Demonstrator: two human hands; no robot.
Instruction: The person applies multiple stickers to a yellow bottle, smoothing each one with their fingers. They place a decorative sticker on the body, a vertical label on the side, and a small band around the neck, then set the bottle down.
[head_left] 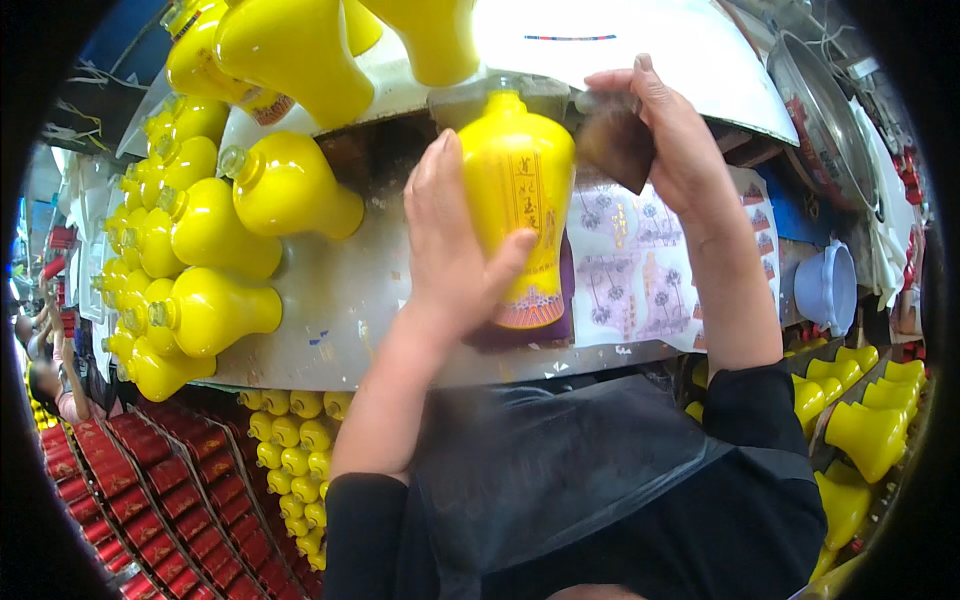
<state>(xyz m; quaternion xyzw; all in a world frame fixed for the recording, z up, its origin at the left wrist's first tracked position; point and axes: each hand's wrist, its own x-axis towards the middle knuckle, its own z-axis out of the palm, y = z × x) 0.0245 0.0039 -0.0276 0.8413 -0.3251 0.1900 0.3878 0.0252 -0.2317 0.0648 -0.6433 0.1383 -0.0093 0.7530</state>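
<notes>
Red caps (120, 470) are packed in rows at the lower left, with small yellow caps (290, 460) beside them. Above these, finished-looking yellow bottles (215, 310) are laid on their sides along the left of the metal workbench (340, 300), necks pointing left. At the middle, one yellow bottle (520, 190) is held upright over the bench by the left hand (450, 250), whose fingers are wrapped around its left side with the thumb across the front; gold lettering and a patterned band at the base are already seen on it. A stack of printed label sheets (640, 270) is spread just right of it. The right hand (660, 130) is closed on a brown pad or cloth (615, 140), pressed against the bottle's upper right shoulder. More yellow bottles (865, 420) are stacked at the lower right. Judged from this, many bottles are done and this one is midway through being wiped or labelled.
</notes>
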